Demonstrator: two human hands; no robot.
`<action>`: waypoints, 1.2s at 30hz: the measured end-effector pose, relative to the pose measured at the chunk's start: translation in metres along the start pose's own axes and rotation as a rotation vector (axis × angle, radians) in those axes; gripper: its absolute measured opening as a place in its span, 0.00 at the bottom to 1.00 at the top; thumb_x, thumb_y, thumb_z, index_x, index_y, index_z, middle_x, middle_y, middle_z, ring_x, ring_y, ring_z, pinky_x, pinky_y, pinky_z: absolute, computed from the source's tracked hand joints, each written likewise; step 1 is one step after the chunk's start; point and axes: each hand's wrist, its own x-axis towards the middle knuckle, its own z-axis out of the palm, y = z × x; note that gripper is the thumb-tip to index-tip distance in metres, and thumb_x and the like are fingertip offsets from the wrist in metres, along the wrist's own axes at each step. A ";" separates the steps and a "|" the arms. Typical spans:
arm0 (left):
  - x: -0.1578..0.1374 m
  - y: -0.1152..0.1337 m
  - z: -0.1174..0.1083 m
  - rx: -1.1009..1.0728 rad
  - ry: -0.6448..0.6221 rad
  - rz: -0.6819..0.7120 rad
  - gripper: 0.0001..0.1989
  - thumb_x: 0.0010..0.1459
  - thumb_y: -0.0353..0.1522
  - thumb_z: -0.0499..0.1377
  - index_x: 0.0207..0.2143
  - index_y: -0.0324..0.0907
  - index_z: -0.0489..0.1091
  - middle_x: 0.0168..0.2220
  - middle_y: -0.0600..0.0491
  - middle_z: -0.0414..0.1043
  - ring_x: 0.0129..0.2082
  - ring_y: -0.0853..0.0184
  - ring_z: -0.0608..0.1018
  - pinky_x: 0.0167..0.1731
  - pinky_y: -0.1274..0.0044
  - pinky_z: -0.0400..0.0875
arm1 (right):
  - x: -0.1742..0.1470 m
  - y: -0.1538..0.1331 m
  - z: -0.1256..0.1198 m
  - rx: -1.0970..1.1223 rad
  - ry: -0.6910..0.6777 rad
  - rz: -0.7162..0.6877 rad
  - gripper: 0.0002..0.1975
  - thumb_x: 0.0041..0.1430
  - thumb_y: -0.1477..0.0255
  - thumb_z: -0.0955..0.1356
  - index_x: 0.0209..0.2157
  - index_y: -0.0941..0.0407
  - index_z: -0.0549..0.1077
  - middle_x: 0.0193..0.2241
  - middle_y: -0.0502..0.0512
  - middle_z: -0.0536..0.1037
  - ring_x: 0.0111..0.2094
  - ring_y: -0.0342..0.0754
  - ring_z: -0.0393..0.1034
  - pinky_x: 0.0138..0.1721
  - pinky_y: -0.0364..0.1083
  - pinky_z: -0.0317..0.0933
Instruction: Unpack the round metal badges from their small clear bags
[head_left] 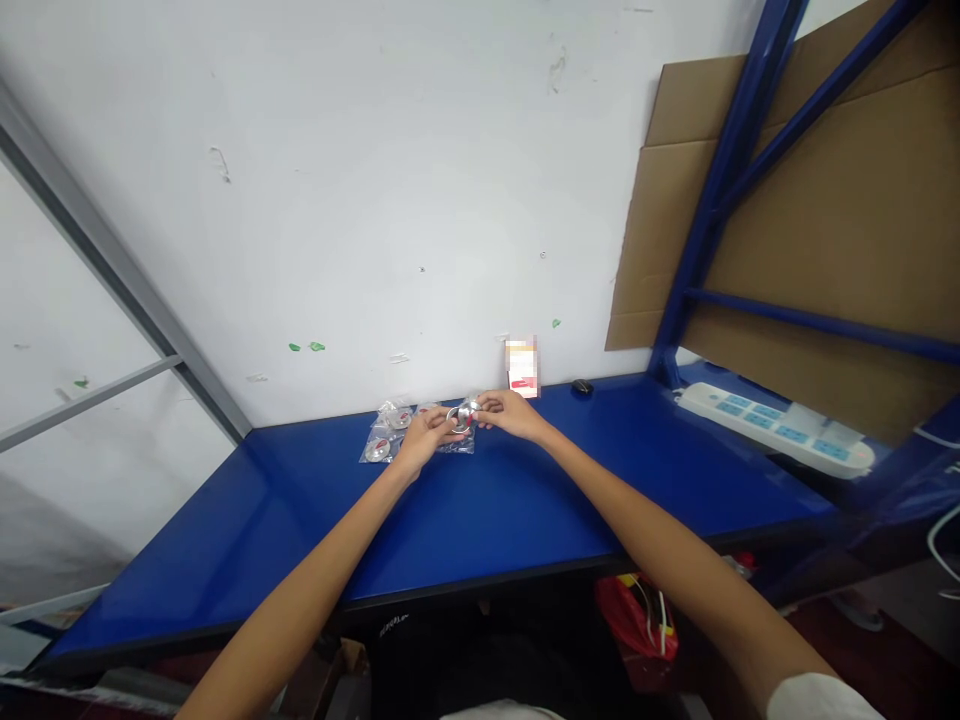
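Observation:
My left hand (424, 437) pinches a silver metal ring (452, 424) between thumb and fingers. Against that ring, my right hand (511, 413) grips a shiny round metal piece (466, 412) with a touch of red on it. The two parts are close together or touching; I cannot tell whether they are joined. Behind and under my hands lie clear plastic bags (380, 450) holding several round silver pieces with red marks, partly hidden by my left hand.
The blue tabletop (300, 520) runs along a white wall (450, 200). A small card box (523, 368) leans there, beside a black object (582, 386). A white power strip (776, 428) lies right, near a blue metal frame (705, 230) and cardboard (637, 250). A red bag (626, 620) shows below.

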 end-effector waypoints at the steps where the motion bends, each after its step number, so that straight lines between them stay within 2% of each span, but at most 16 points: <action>1: 0.000 0.001 0.000 -0.027 -0.010 -0.016 0.21 0.57 0.40 0.72 0.48 0.37 0.78 0.45 0.43 0.83 0.44 0.55 0.86 0.55 0.61 0.80 | 0.000 0.000 0.000 0.005 -0.010 0.007 0.13 0.57 0.64 0.78 0.38 0.57 0.79 0.29 0.54 0.83 0.32 0.49 0.80 0.35 0.45 0.75; 5: -0.001 0.002 -0.001 -0.104 -0.041 -0.064 0.20 0.59 0.36 0.69 0.50 0.35 0.79 0.45 0.42 0.84 0.46 0.54 0.86 0.57 0.61 0.78 | 0.000 0.001 -0.001 0.024 -0.017 0.013 0.13 0.56 0.64 0.79 0.38 0.57 0.78 0.30 0.54 0.84 0.31 0.48 0.81 0.35 0.45 0.76; 9: -0.002 0.004 0.000 -0.105 -0.043 -0.038 0.19 0.58 0.35 0.69 0.50 0.36 0.80 0.48 0.42 0.83 0.49 0.53 0.85 0.57 0.61 0.78 | 0.001 0.001 -0.002 0.046 0.009 0.004 0.14 0.56 0.64 0.79 0.39 0.57 0.78 0.30 0.55 0.83 0.31 0.49 0.81 0.33 0.45 0.75; 14: -0.004 0.006 0.001 -0.078 -0.028 -0.031 0.19 0.59 0.36 0.69 0.51 0.37 0.79 0.47 0.42 0.84 0.47 0.54 0.86 0.57 0.60 0.78 | 0.001 0.001 -0.005 0.053 0.049 0.003 0.12 0.57 0.66 0.78 0.39 0.57 0.78 0.30 0.54 0.83 0.31 0.49 0.81 0.32 0.44 0.74; 26: -0.004 0.006 0.003 0.015 -0.021 -0.015 0.21 0.57 0.38 0.71 0.51 0.38 0.79 0.49 0.43 0.83 0.49 0.54 0.85 0.55 0.61 0.80 | -0.001 -0.006 -0.003 0.008 0.012 0.013 0.13 0.57 0.66 0.78 0.39 0.58 0.80 0.28 0.53 0.83 0.30 0.47 0.80 0.34 0.43 0.73; 31: -0.002 0.002 0.002 0.034 -0.004 -0.001 0.22 0.56 0.39 0.72 0.50 0.39 0.78 0.47 0.45 0.83 0.44 0.56 0.86 0.53 0.60 0.81 | -0.001 -0.008 -0.002 0.030 0.011 0.005 0.14 0.55 0.64 0.79 0.39 0.58 0.80 0.28 0.53 0.82 0.29 0.47 0.79 0.34 0.43 0.73; 36: -0.003 0.003 0.002 0.044 -0.008 0.016 0.23 0.55 0.41 0.73 0.49 0.39 0.78 0.47 0.45 0.83 0.44 0.56 0.86 0.52 0.60 0.81 | -0.002 -0.011 -0.003 0.043 0.031 0.006 0.14 0.55 0.63 0.79 0.39 0.57 0.80 0.28 0.53 0.83 0.30 0.48 0.80 0.34 0.44 0.73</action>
